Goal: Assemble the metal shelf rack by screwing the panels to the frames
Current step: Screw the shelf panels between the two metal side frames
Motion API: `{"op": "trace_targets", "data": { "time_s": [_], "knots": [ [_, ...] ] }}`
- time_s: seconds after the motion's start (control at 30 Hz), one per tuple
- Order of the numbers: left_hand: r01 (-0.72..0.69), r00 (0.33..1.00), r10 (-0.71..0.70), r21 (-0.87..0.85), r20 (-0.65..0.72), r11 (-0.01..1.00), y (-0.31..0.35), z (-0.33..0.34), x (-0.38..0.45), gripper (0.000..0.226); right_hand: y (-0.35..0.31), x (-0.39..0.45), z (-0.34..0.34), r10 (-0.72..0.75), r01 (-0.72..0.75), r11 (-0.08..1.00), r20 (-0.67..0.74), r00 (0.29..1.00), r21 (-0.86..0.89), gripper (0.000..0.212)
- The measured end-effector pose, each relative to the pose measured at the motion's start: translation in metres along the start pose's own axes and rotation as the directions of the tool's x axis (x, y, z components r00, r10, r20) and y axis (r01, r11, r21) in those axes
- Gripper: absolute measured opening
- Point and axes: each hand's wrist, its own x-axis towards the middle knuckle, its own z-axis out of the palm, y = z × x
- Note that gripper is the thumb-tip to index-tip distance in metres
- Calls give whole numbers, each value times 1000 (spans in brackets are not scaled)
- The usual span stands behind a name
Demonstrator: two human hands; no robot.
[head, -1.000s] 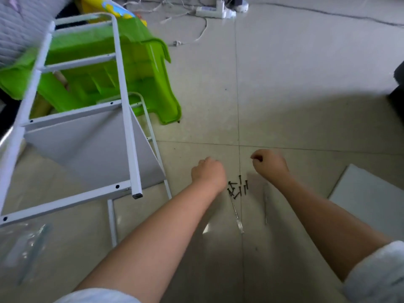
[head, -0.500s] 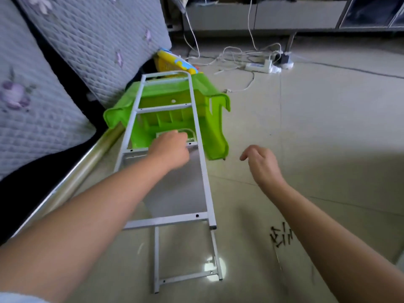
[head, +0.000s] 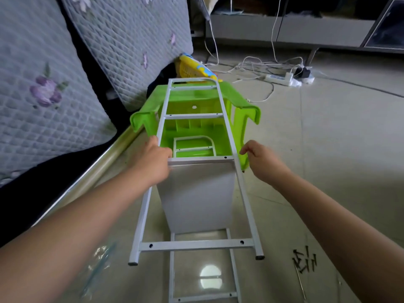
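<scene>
My left hand (head: 153, 162) grips the white metal ladder frame (head: 227, 127); my right hand (head: 262, 159), fingers loosely curled, touches its other rail beside the grey panel (head: 196, 193).

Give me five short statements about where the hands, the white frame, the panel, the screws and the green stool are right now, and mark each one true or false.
1. The left hand grips the white frame at its left rail. True.
2. The right hand holds a screwdriver. False: it holds no tool; its fingers reach toward the frame's right rail.
3. The loose dark screws lie on the floor to the right of the frame. True.
4. The grey panel lies flat on the floor, apart from the frame. False: it sits between the two frames, below a crossbar.
5. The green plastic stool stands upright on its legs. False: it lies tipped over, its hollow underside facing the camera.
</scene>
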Motion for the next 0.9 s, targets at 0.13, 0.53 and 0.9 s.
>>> {"op": "trace_targets", "data": {
  "time_s": [0.13,0.53,0.9],
  "knots": [
    [-12,1000,12,-7,11,1000,-6,0,4,26,-21,2,-6,-112,150,879,109,988,-453,36],
    [-233,969,229,32,87,972,-16,-7,9,26,-39,24,-11,-112,389,659,427,897,-644,29],
    [-392,909,353,167,219,905,-15,-14,-12,28,-44,9,-13,-101,491,603,550,829,-629,36]
  ]
}}
